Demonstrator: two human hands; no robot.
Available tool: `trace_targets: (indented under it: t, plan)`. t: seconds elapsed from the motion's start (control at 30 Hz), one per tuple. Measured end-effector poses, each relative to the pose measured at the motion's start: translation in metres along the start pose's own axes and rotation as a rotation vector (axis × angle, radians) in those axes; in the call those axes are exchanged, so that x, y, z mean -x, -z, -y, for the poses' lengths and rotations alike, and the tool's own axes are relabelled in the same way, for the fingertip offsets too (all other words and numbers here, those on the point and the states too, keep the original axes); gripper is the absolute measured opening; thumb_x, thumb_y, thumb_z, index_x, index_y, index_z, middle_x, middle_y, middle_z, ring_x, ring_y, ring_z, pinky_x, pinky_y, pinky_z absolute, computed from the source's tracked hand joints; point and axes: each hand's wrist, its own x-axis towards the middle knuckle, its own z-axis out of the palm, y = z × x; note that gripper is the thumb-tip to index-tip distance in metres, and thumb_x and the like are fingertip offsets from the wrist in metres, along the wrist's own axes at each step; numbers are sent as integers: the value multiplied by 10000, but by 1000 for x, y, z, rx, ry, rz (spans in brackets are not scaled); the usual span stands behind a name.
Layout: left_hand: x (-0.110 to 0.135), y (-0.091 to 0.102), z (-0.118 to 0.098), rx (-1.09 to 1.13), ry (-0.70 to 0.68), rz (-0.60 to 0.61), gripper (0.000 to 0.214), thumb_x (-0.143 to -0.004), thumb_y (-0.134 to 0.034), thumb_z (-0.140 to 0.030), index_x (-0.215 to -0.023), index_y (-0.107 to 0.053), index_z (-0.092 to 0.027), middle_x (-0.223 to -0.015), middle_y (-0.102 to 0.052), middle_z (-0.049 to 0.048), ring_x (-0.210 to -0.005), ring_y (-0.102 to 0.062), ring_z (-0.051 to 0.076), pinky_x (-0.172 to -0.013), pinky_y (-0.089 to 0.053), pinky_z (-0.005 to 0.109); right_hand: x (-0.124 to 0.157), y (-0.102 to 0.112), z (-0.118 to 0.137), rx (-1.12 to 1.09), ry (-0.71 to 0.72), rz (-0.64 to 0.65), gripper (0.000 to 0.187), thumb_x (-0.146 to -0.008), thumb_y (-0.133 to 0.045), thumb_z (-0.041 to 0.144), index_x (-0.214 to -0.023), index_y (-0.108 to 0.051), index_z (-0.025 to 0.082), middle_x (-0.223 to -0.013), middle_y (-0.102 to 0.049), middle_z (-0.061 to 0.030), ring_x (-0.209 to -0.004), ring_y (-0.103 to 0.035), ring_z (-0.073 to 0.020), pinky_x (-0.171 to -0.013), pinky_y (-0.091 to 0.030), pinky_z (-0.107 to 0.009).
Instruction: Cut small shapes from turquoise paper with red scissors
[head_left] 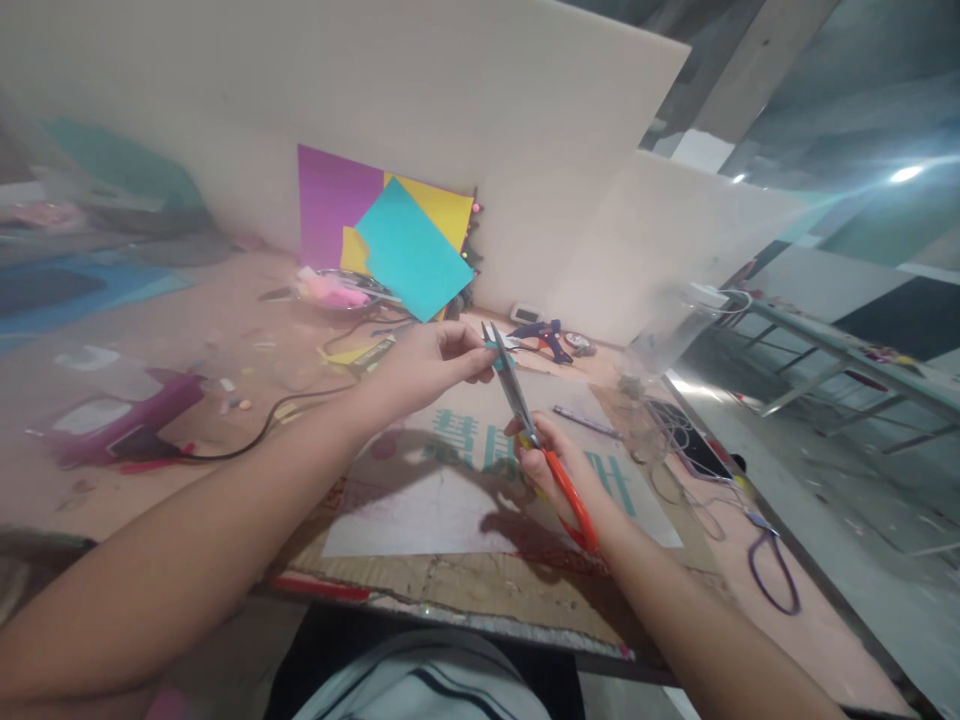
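Note:
My right hand (559, 460) grips a pair of scissors (512, 388) by its orange handles, the blades pointing up and away from me. At the blade tips my left hand (454, 355) pinches a small piece of teal paper (493, 347) between thumb and fingers. The blades lie across or right beside this piece; I cannot tell which. Below both hands a white sheet (420, 525) with teal characters (459, 440) lies on a piece of cardboard (525, 595). My right hand and its shadow hide part of the sheet.
Purple paper (330, 205), yellow paper (442, 210) and a teal sheet (412, 250) lean against the back panel. A purple glue gun (127, 415) with a black cord lies left. A pen (585, 421), a phone (690, 440) and a clear plastic container (675, 325) are on the right.

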Motion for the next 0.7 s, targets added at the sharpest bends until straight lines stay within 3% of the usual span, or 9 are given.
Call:
trace_targets:
  t: [0.27, 0.7]
  plan:
    - [1, -4, 2, 11, 12, 110, 324, -886, -694, -478, -810, -668, -164, -821, -767, 63, -783, -706, 173, -772, -548, 311, 0, -1, 0, -47, 1, -25, 586, -859, -633, 755, -1086, -586, 217, -748, -440, 43, -534, -325, -102, -457, -292, -245]
    - [1, -10, 15, 30, 48, 186, 363, -915, -676, -517, -853, -708, -160, -863, -768, 66, -798, -695, 166, -781, -544, 302, 1, -2, 4, -46, 14, -17, 655, -827, -619, 815, -1088, -562, 217, -735, -429, 53, -553, -340, -112, -492, -309, -264]
